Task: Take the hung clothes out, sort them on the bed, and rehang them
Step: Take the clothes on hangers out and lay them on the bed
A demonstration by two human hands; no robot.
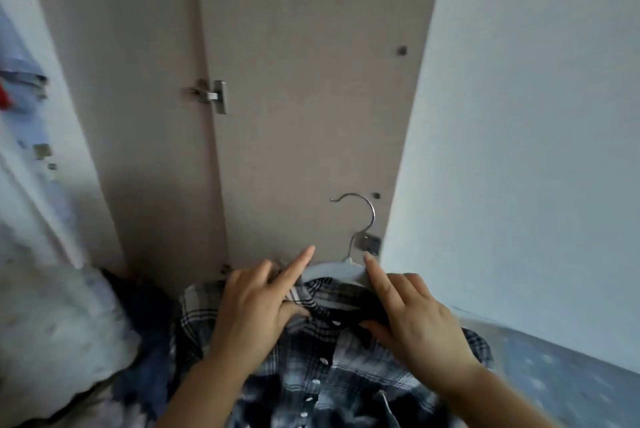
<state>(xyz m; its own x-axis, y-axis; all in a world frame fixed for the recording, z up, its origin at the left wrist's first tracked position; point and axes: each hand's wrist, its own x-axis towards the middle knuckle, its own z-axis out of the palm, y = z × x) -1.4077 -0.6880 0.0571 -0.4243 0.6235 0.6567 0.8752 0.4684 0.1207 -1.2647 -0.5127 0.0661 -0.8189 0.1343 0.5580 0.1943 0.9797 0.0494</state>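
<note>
Beige wardrobe panels (311, 81) filled the far view from where I was watching, with a metal hinge (213, 95) on the left one and a plain white panel (519, 116) closing off the right. Near right, a strip of blue patterned surface (571, 375) showed, the bed by my reckoning. Near left sat a blurred heap of pale and dark blue clothes (69, 323).

Centre and near, there was the plaid shirt (311, 375), draped on a white hanger (332, 270) and held up in front of the wardrobe. Left hand (256, 310) pinched the collar (329, 299) on its side, forefinger sticking out straight. Right hand (415, 316) had its thumb tucked under the collar's other side, fingers on top, forefinger lying along the hanger's shoulder. So both hands were grasping shirt fabric, and neither was round the hanger itself.

That was my worry. The wire hook (363, 209) stood free, hung on nothing. With only cloth gripped, I judged a tug at the collar could tip the hanger out of one shoulder and drop it, or skew the shirt. The top looked unbuttoned above the white buttons (316, 382), which would let it slide off more easily.
</note>
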